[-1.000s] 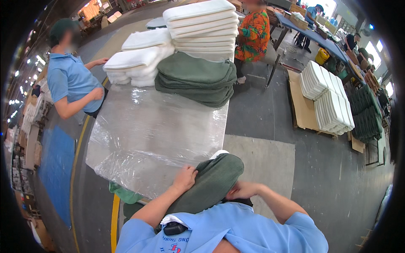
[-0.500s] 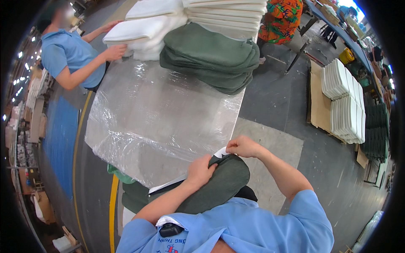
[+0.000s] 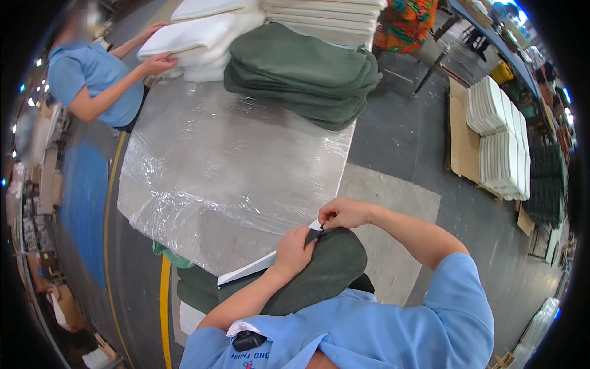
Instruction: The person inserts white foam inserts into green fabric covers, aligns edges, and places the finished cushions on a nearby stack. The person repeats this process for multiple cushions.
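A dark green padded fabric piece [image 3: 335, 264] lies against my body at the near edge of the table. Along its far edge runs a white strip [image 3: 249, 269] with a black band beside it. My left hand [image 3: 294, 251] is closed over that edge, thumb on the fabric near the strip. At the strip's right end, my right hand [image 3: 344, 213] pinches the white strip, fingers pressed together. More green fabric [image 3: 193, 286] shows left of my left forearm.
A plastic-wrapped table [image 3: 227, 160] spreads ahead, bearing a stack of green pads [image 3: 295, 67] and white pads [image 3: 190, 37]. A co-worker [image 3: 101, 77] at the far left holds a white pad. Stacked white pads [image 3: 504, 163] stand on cardboard to the right.
My right hand has moved slightly left and down, and the strip's raised end now sits lower. More of the white strip shows beside my left forearm. The view has shifted a little.
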A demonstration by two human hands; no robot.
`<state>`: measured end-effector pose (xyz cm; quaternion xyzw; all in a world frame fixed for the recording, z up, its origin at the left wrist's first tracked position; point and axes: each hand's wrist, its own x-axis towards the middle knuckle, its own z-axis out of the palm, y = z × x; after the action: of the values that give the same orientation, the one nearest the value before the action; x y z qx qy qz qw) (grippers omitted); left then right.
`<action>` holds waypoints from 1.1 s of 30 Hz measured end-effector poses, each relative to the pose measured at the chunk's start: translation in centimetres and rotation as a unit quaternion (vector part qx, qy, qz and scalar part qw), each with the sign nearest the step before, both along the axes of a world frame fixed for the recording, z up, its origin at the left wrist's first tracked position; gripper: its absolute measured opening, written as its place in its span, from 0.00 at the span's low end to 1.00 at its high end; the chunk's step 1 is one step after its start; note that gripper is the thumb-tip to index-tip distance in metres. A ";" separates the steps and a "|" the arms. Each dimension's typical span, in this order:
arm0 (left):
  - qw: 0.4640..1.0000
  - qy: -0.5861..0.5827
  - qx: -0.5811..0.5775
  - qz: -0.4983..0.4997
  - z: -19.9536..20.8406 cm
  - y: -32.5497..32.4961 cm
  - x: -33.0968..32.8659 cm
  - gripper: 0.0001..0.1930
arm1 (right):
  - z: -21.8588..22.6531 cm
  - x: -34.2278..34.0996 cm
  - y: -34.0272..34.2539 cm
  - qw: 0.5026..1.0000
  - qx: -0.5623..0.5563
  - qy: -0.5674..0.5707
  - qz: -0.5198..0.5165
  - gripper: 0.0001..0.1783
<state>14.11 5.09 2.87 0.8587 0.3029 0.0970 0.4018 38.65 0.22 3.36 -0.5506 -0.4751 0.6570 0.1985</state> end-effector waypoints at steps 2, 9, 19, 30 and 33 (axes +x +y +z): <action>0.995 0.033 -0.090 0.010 -0.4 0.3 -0.3 0.14 | 0.2 -0.8 -1.6 0.995 -0.022 0.020 -0.096 0.04; 0.944 0.186 -0.257 -0.094 -0.3 3.5 0.5 0.23 | -3.2 -3.3 -7.6 0.784 -0.013 0.083 -0.615 0.08; 0.976 0.098 -0.152 -0.119 -0.6 1.6 0.6 0.16 | -9.3 -17.0 -10.2 0.480 0.035 0.543 -0.688 0.40; 0.977 0.063 -0.171 -0.108 -2.2 1.2 2.9 0.14 | -7.4 -14.7 -10.1 0.474 -0.020 0.545 -0.692 0.55; 0.980 0.073 -0.155 -0.106 -1.9 1.4 2.9 0.14 | -7.8 -14.3 -9.7 0.408 -0.018 0.611 -0.678 0.51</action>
<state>17.03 6.50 0.92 0.8181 0.2498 -0.0568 0.5149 24.36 -9.45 -4.49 -0.1495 0.3130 0.4785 0.8067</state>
